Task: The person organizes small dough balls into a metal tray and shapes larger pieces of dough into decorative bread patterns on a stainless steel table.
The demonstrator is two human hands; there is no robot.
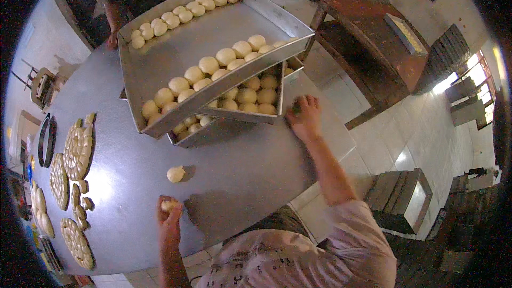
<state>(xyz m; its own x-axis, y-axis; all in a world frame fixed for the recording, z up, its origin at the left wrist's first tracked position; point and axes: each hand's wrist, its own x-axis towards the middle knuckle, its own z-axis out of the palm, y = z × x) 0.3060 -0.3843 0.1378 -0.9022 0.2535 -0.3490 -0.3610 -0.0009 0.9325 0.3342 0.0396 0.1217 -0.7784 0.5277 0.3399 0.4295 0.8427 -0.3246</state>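
My left hand (168, 218) is closed around a pale dough ball (169, 206) above the steel table (240, 181). A loose dough ball (175, 174) lies just beyond it. My right hand (304, 112) is beside the stacked trays, its bent fingers apart, with no dough visible in them. The top metal tray (202, 26) holds rows of dough balls along its far and near sides, with bare metal between. Lower trays (274, 109) show several more balls, partly hidden by the top one.
On the left are coiled dough shapes (74, 154) and a dark ring (47, 141). Another person's hand (112, 40) is at the trays' far-left corner. A wooden table (384, 58) stands at upper right; metal pans (400, 200) sit on the tiled floor at right.
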